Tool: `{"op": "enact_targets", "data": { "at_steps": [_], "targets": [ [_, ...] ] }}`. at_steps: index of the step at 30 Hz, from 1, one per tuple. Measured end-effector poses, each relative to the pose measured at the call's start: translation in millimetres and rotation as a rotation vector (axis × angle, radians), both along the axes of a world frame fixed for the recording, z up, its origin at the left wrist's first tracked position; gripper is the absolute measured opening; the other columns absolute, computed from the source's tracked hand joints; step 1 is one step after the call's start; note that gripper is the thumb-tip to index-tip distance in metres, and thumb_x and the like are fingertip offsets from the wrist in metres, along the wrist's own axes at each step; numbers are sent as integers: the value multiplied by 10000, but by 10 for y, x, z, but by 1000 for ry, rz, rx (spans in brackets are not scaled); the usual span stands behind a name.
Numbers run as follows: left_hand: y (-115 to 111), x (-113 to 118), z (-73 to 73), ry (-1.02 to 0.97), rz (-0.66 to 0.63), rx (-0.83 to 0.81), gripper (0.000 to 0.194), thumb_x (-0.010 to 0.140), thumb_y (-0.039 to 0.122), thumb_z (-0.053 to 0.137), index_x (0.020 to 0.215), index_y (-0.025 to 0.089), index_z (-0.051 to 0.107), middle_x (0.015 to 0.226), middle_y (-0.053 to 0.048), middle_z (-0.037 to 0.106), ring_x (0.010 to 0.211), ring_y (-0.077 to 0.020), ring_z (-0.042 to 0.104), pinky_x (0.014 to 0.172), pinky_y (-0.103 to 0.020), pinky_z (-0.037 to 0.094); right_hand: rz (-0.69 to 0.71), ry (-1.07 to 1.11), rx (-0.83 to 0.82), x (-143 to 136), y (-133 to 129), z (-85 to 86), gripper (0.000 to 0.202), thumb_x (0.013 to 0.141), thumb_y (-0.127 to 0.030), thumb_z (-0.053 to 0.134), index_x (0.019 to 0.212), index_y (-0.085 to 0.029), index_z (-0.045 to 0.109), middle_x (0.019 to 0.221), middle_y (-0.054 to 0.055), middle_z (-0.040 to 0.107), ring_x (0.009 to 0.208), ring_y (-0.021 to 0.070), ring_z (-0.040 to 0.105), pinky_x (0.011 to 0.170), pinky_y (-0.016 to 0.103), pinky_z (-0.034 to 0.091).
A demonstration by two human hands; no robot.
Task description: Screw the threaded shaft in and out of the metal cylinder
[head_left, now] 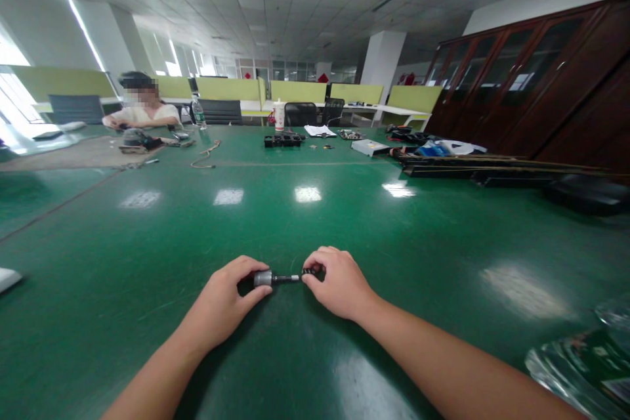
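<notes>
Between the thumb and fingers of my left hand is a small grey metal cylinder with a long thin shaft, which looks like a small motor. Its shaft points right and ends in a bright tip. Just beyond that tip, my right hand pinches a small dark ridged part. Fingers cover much of this part, so its exact kind cannot be made out. A narrow gap seems to separate the shaft tip from it. Both hands are low over the green tabletop.
A clear plastic bottle is close at the lower right. Long black rails and a grey metal box lie at the far right. Further back are a black part, a white cup and a cord. A person sits at the far left.
</notes>
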State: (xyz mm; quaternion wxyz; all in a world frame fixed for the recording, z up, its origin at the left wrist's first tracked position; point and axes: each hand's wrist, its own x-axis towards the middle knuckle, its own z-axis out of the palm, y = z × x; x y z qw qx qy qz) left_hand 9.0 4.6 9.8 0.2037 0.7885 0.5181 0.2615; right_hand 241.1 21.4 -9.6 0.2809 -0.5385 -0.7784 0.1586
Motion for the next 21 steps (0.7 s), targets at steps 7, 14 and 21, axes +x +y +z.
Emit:
{"op": "enact_targets", "data": {
  "at_steps": [7,14,21],
  "targets": [
    [-5,17,19,8,11,10,186,830,286,656,1004,226,678,968,-29,700,893,-217,644,817,-331,510,39,11,0,14,6,9,54,750,-192,700,795,-220,689,800,4,648,799,169,558,755,319,374],
    [-16,23,16,-3,11,11,189,823,277,654,1003,227,682,974,-32,701,897,-218,644,821,-331,510,156,95,-11,-23,-18,-6,135,743,-156,704,864,-216,703,826,10,672,833,178,572,781,328,408],
    [-62,74,22,-54,-115,8,201,782,194,668,978,234,676,985,-24,687,930,-205,630,855,-315,488,275,257,-92,-78,-91,3,275,746,-86,673,988,-214,694,846,9,682,790,143,614,767,285,469]
  ]
}}
